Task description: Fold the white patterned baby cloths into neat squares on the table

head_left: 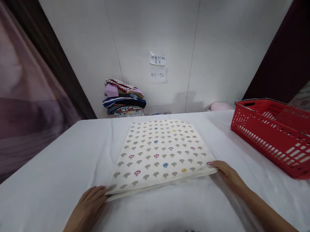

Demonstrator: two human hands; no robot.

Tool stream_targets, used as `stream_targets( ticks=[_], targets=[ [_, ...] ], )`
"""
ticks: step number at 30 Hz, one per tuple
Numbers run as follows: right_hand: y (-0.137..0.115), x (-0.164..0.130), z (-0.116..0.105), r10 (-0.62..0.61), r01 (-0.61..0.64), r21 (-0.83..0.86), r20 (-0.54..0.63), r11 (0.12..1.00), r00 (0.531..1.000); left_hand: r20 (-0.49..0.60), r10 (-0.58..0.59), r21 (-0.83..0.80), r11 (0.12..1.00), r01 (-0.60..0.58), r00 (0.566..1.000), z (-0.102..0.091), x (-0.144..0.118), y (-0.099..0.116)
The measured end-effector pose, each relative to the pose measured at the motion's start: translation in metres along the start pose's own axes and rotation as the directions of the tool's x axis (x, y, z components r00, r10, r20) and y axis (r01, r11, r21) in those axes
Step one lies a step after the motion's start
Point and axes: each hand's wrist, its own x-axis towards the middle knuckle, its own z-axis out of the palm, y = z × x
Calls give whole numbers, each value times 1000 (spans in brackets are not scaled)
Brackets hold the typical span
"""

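A folded cream cloth with a mushroom print [158, 151] lies flat in the middle of the white-covered table [57, 175]. My left hand [90, 202] rests at its near left corner, fingertips on the layered edge. At the near right corner, my right hand [228, 174] touches the edge of the cloth in the same way. Whether either hand pinches the cloth or only touches it is unclear.
A red plastic basket [276, 134] stands on the table at the right. A stack of folded clothes [123, 98] sits against the white wall behind the table, below two paper notes [158, 66]. A purple curtain [18, 101] hangs at the left.
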Motion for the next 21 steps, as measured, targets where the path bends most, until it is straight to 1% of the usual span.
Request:
stream_targets(
  ticks=[2,3,5,7,9,12,14,17,21],
  targets=[
    [-1,-2,-2,-12,12,-28,-2,1000,1000,-3,-37,13,999,37,999,0,-3,1],
    [-1,-3,-3,-34,34,-42,8,999,999,-2,-35,11,999,35,999,0,-4,1],
    [0,-6,-5,-79,80,-69,18,994,997,-9,-5,2,1000,5,1000,-2,-8,2],
    [2,-9,-4,-103,102,-93,2,990,995,-16,14,6,1000,-14,1000,-3,-12,4],
    [4,-14,-2,-113,113,-100,5,989,994,-3,12,11,1000,-12,1000,-4,-16,7],
    [5,-21,2,-128,132,-111,44,985,991,26,2,-6,1000,-2,1000,-6,-17,15],
    [5,-24,4,-133,139,-145,55,980,990,20,-11,-16,1000,11,1000,-8,-17,20],
    [-2,-24,5,-158,172,-223,79,960,984,-8,-15,-19,1000,14,1000,-10,-16,28],
    [-21,-17,6,-203,234,-345,126,909,971,-30,-3,-27,1000,2,1000,-10,-16,40]
  ],
)
